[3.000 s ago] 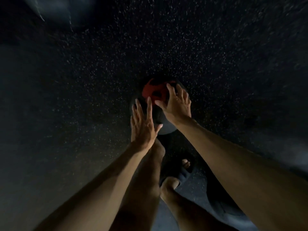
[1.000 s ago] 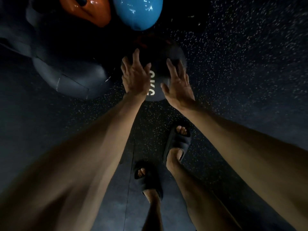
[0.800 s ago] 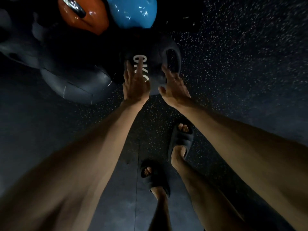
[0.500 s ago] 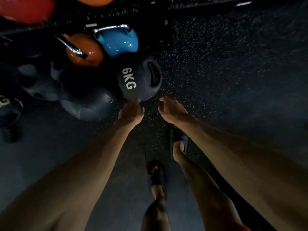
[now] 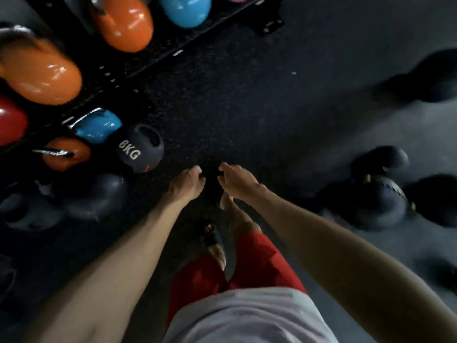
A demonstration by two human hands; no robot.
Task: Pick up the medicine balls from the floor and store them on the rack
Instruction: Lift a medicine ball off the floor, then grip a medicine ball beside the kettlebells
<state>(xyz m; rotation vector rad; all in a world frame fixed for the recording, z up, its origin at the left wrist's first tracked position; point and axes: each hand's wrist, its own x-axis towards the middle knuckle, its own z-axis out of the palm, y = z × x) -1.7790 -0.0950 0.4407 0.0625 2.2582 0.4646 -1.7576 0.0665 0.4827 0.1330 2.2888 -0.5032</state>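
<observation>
A dark medicine ball marked 6KG (image 5: 139, 151) with grip holes sits low at the left, next to a blue kettlebell (image 5: 97, 126) and an orange kettlebell (image 5: 66, 154). My left hand (image 5: 186, 184) and my right hand (image 5: 236, 180) hang side by side to the right of that ball, clear of it, fingers loosely curled and holding nothing. A black rack frame (image 5: 158, 53) runs diagonally above. More dark balls (image 5: 378, 196) lie on the floor at the right.
Large orange (image 5: 123, 23), blue (image 5: 185, 11) and red (image 5: 11, 120) weights sit on the rack's upper level. A big dark ball (image 5: 99, 194) rests at lower left. Dark speckled rubber floor (image 5: 247, 107) stretches between rack and right-hand balls. My sandalled feet stand below my hands.
Both hands have let go of the 6KG ball and pulled back from it. The view has risen and swung right, showing the rack's upper weights and the balls on the floor at the right.
</observation>
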